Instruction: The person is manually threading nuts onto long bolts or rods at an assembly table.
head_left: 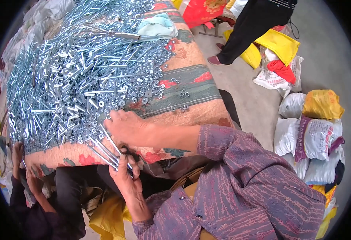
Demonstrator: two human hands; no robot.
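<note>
My left hand (126,176) is closed around a bundle of several long, thin metal rods (103,155) in front of the table's near edge. The rods fan out up and to the left, toward the tabletop. Just above it, my right hand (126,127) rests at the near edge of a heap of shiny metal hardware (75,76). Its fingers are curled down among small nuts and washers, and their tips are mostly hidden. One rod of the bundle reaches up beside the right fingers. A dark piece of material lies between the two hands.
A patterned cloth (195,94) covers the table, with loose nuts (184,94) on it. A pale blue cloth (157,27) lies beyond the heap. Another person's hands (33,182) are at the left edge. Someone in black trousers (247,30) stands near stuffed sacks (313,136) on the right.
</note>
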